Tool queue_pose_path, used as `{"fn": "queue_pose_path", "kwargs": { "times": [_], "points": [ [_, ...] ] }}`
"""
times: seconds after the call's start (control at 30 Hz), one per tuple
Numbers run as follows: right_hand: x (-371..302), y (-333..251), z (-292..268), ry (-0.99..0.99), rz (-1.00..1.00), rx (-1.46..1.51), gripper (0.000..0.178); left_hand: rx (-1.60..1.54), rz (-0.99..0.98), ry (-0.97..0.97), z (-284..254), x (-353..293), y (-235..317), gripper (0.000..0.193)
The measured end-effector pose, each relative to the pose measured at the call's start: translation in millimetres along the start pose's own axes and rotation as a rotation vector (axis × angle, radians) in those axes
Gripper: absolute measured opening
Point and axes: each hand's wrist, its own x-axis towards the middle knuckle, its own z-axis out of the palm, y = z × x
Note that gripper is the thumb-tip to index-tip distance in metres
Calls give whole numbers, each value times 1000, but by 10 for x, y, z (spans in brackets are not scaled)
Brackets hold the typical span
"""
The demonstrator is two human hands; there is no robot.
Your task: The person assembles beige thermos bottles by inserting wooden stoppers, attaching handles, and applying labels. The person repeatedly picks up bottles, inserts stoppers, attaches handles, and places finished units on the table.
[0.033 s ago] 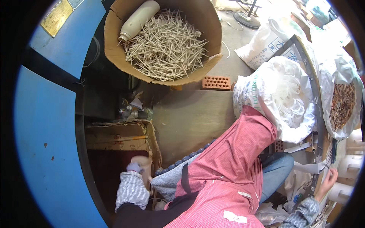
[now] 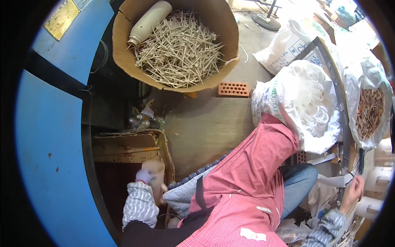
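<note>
My left hand (image 2: pixel 145 177), in a pale glove and blurred by motion, is at the mouth of a cardboard box. It is closed around the side of a beige cylinder (image 2: pixel 155 181) that stands roughly upright; a fingertip shows past its right side. Far to the right, my right hand (image 2: pixel 354 188) is bare, with its fingers loosely bent and partly apart. No object shows in it. Close beside it are white plastic cylinders (image 2: pixel 367 208) and a white strip (image 2: pixel 335 181).
A round cardboard bin (image 2: pixel 175 88) holds many pale spiky pieces and a beige bottle (image 2: pixel 150 21). White sacks hold clear rings (image 2: pixel 314 111) and brown scraps (image 2: pixel 370 113). A blue machine (image 2: pixel 53 152) stands left; a brick (image 2: pixel 233 89) lies beyond a board (image 2: pixel 201 131).
My left hand and the beige cylinder have moved slightly upward in the picture. My right hand has shifted a little up and left, and its fingers look straighter.
</note>
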Motion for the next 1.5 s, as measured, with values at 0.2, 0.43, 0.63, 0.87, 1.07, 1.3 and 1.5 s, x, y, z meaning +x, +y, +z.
{"fn": "queue_pose_path", "kwargs": {
  "times": [0.2, 0.43, 0.63, 0.87, 1.07, 1.3, 1.5],
  "points": [
    [-21, -1449, 1355, -267, 63, 590, 32, -47, 1251, 906, -2082, -1213, 1665, 20],
    [96, -1926, 1397, -432, 462, 1799, 69, 202, 2109, 348, -1931, -2776, 3264, 10],
    [-469, -1407, 1265, -357, 627, 1846, 65, -279, 2090, 391, -2255, -2533, 4437, 58],
    [-639, -1083, 1270, -124, 593, 1580, 59, -456, 1670, -293, -2152, -2521, 5675, 68],
    [-752, -1258, 837, -83, 663, 1594, 5, -451, 1633, -234, -2034, -2380, 5632, 39],
    [-656, -1676, 656, -227, 520, 1242, 10, -171, 1807, 137, -2106, -2547, 5577, 48],
    [-522, -1691, 604, -279, 485, 1028, 15, -57, 1863, 210, -2156, -2644, 5521, 59]
  ]
}}
